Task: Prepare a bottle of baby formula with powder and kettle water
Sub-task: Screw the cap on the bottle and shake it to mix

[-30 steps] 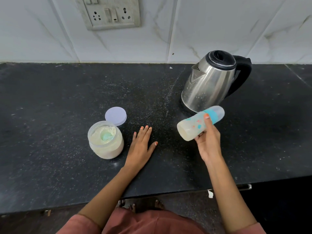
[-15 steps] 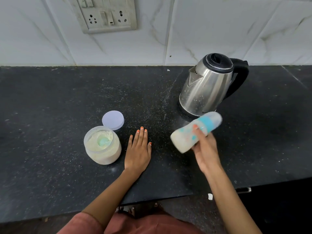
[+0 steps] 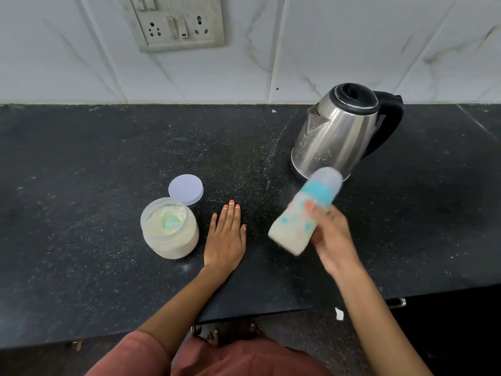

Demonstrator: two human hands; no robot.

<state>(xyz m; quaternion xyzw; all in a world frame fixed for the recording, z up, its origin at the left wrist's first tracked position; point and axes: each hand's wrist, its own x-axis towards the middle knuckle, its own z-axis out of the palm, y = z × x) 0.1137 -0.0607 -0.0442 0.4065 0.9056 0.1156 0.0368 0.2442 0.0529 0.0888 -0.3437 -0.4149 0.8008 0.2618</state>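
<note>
Baby bottle (image 3: 303,213), blurred and tilted with its blue collar toward the steel kettle (image 3: 336,137), was gripped above the black counter (image 3: 81,158) by the right hand (image 3: 332,240), its fingers closed around it, while the left hand (image 3: 226,237) lay flat, fingers open, just right of the open formula jar (image 3: 169,227).

left hand (image 3: 225,237): flat, palm down | right hand (image 3: 329,237): raised, fingers (image 3: 311,206) clasped, blurred

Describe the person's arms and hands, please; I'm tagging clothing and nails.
Both forearms are bare, with no watch, bracelet or rings visible. The left hand has orange-painted nails; one orange nail shows on the blurred right hand. Rust-red sleeves start near the elbows.
</note>
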